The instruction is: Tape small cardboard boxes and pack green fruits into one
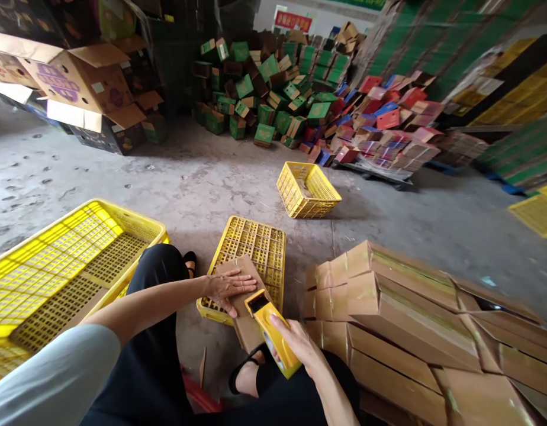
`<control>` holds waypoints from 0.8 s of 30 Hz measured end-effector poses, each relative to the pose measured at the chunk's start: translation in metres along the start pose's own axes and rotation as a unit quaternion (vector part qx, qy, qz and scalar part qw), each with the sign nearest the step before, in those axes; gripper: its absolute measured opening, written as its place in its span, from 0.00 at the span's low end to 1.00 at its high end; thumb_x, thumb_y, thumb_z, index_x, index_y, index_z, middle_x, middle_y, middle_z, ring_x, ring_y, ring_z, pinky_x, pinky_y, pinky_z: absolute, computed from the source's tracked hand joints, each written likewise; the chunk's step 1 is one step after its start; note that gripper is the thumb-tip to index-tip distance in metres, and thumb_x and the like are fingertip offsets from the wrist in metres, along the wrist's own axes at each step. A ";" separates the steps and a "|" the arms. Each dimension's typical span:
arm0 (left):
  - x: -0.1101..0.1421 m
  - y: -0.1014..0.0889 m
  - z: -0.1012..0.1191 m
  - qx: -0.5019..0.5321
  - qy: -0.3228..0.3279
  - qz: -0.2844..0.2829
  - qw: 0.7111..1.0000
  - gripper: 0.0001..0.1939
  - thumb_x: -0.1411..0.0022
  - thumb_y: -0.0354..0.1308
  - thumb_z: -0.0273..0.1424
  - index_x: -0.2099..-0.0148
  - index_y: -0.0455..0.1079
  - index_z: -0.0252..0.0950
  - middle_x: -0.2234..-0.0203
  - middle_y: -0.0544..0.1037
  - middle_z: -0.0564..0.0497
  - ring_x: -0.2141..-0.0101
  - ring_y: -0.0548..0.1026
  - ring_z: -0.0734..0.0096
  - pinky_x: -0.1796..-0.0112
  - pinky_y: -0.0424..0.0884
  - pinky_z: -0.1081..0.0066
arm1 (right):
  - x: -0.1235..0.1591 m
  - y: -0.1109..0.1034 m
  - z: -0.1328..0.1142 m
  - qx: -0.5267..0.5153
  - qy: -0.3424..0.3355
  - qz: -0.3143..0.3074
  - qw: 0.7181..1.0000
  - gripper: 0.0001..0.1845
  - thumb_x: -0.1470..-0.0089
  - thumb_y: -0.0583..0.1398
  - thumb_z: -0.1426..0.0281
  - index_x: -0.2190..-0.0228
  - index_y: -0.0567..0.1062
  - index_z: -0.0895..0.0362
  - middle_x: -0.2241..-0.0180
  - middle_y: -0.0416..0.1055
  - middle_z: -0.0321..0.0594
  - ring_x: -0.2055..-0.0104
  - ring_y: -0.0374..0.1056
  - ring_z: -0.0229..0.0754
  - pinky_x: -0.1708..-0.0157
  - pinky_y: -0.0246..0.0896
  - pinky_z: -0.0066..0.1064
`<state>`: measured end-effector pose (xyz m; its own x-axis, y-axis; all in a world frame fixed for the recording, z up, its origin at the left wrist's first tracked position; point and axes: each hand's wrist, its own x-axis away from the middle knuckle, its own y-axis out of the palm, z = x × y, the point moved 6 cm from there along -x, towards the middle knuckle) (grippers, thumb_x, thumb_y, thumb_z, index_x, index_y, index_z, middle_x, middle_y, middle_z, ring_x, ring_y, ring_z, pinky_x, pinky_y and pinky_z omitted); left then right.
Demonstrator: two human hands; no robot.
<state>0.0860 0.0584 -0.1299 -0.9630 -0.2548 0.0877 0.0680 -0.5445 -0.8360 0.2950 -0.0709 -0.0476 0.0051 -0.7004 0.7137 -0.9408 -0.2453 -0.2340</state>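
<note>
Cardboard point(245, 328) lies on one yellow crate point(256, 236); a farther crate point(315, 208) holds something brownish point(304, 189).

The right hand point(300, 344) partly hides the yellow tool point(269, 335), and the left edge crops the large crate point(78, 257).

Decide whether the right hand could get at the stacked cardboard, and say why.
Probably yes: the stacked cardboard lies beside the right hand, nothing visible blocking the way, though gripping it would likely mean putting down the yellow tool.
</note>
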 end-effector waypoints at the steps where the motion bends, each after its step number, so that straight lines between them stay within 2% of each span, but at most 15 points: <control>1: 0.000 0.000 0.001 0.000 0.001 -0.003 1.000 0.55 0.34 0.52 0.64 0.19 0.41 0.35 0.23 0.47 0.37 0.24 0.45 0.45 0.28 0.35 0.44 | 0.002 -0.001 0.004 0.001 0.008 -0.001 1.000 0.29 0.38 0.58 0.41 0.65 0.75 0.56 0.80 0.78 0.39 0.78 0.76 0.43 0.77 0.69 0.28; 5: -0.002 0.000 0.006 -0.009 0.004 -0.009 1.000 0.54 0.33 0.53 0.62 0.19 0.41 0.37 0.23 0.46 0.37 0.25 0.46 0.41 0.29 0.36 0.41 | 0.006 -0.002 0.011 -0.003 0.020 0.001 1.000 0.28 0.38 0.59 0.42 0.65 0.75 0.56 0.81 0.77 0.39 0.80 0.75 0.43 0.78 0.68 0.27; 10: -0.003 0.000 0.016 -0.046 0.011 0.009 0.999 0.52 0.33 0.56 0.60 0.20 0.45 0.40 0.23 0.45 0.35 0.25 0.47 0.35 0.30 0.41 0.36 | 0.007 0.001 0.008 -0.016 0.007 0.004 1.000 0.29 0.39 0.60 0.42 0.65 0.75 0.57 0.81 0.77 0.39 0.80 0.75 0.42 0.78 0.67 0.27; 13: 0.000 0.002 0.021 -0.064 0.028 0.021 0.997 0.53 0.33 0.56 0.60 0.20 0.45 0.35 0.23 0.44 0.33 0.25 0.45 0.37 0.29 0.40 0.40 | 0.008 0.004 0.008 -0.009 0.014 0.004 1.000 0.29 0.38 0.60 0.42 0.63 0.75 0.57 0.81 0.77 0.39 0.80 0.75 0.43 0.78 0.68 0.27; 17: 0.003 0.008 0.026 -0.057 0.061 0.016 0.996 0.56 0.32 0.53 0.60 0.20 0.37 0.27 0.23 0.41 0.31 0.24 0.43 0.42 0.28 0.38 0.45 | 0.008 0.004 0.009 -0.003 0.015 -0.001 1.000 0.28 0.38 0.59 0.43 0.63 0.75 0.57 0.81 0.78 0.40 0.79 0.75 0.43 0.77 0.69 0.27; 20: 0.003 0.011 0.022 -0.039 0.059 0.011 0.997 0.57 0.32 0.52 0.60 0.20 0.35 0.27 0.23 0.41 0.32 0.24 0.42 0.42 0.28 0.38 0.45 | 0.008 0.003 0.010 -0.004 0.020 -0.005 1.000 0.27 0.37 0.58 0.44 0.63 0.75 0.56 0.80 0.78 0.40 0.79 0.76 0.43 0.76 0.70 0.28; 24: 0.000 0.011 0.016 -0.005 0.053 0.000 0.999 0.56 0.32 0.54 0.61 0.20 0.39 0.30 0.23 0.44 0.35 0.24 0.43 0.41 0.28 0.40 0.44 | 0.008 0.003 0.010 -0.010 0.022 -0.013 1.000 0.29 0.39 0.59 0.41 0.63 0.75 0.56 0.80 0.77 0.39 0.78 0.76 0.45 0.76 0.70 0.29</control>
<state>0.0905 0.0401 -0.1304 -0.9851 -0.1692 0.0299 0.0665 -0.5362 -0.8415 0.2957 -0.0841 -0.0490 0.0150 -0.6634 0.7481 -0.9469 -0.2496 -0.2024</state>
